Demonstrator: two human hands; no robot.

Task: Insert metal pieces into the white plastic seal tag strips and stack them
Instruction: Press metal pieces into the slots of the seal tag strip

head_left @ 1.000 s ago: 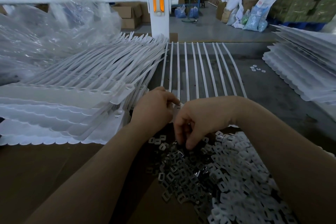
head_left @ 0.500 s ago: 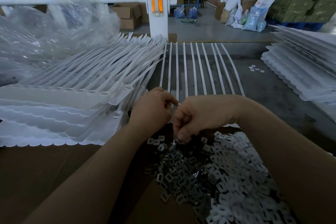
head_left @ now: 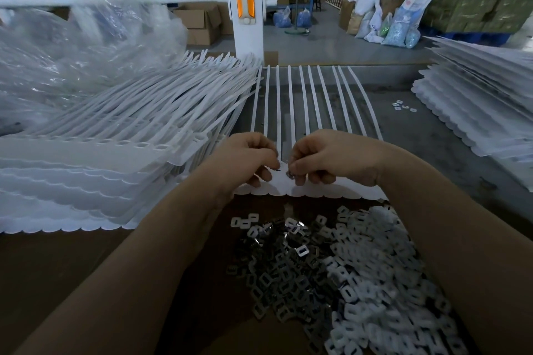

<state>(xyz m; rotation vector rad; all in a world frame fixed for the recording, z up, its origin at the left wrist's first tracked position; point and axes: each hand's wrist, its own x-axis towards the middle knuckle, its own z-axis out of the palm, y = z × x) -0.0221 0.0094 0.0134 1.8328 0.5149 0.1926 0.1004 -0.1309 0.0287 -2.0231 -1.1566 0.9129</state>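
Observation:
A sheet of white seal tag strips (head_left: pixel 314 112) lies flat in front of me, tails pointing away, scalloped edge toward me. Both hands meet over its near tag band. My left hand (head_left: pixel 245 158) curls its fingers and pinches at the band by thumb and forefinger. A small metal piece (head_left: pixel 289 173) is pinched in the fingertips of my right hand (head_left: pixel 326 155), right beside the left fingertips. A heap of metal pieces (head_left: pixel 331 268) lies below the hands on brown cardboard. A tall stack of strip sheets (head_left: pixel 109 150) sits to the left.
Another stack of white sheets (head_left: pixel 473 112) lies at the right. Crumpled clear plastic wrap (head_left: pixel 72 52) rises behind the left stack. A few loose metal pieces (head_left: pixel 403 106) rest on the grey table. A white post (head_left: pixel 245 6) stands at the far edge.
My right hand lifted from the metal heap with a piece and moved up to the strip's tag band. The left hand shifted slightly away from me, staying on the band.

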